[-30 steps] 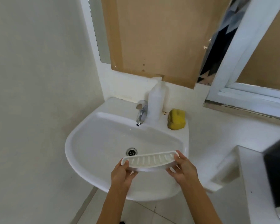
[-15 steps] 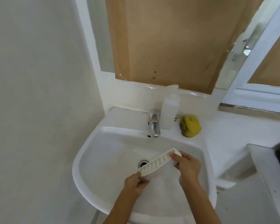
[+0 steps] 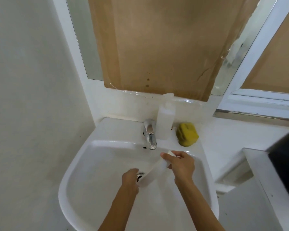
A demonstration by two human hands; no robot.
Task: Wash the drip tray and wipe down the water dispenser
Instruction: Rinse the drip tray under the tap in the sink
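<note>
Left hand (image 3: 130, 179) curls its fingers round the lower end of the long white plastic drip tray (image 3: 153, 172), tilted over the white ceramic basin (image 3: 83, 164); right hand (image 3: 182, 165) pinches its upper end at two o'clock, just below the chrome tap (image 3: 150, 134). Yellow sponge (image 3: 187, 134) sits further right.

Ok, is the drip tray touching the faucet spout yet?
Apart. The head view shows the drip tray, gripped by the left hand and right hand, tilted in the basin with white sink visible between it and the faucet.
</note>
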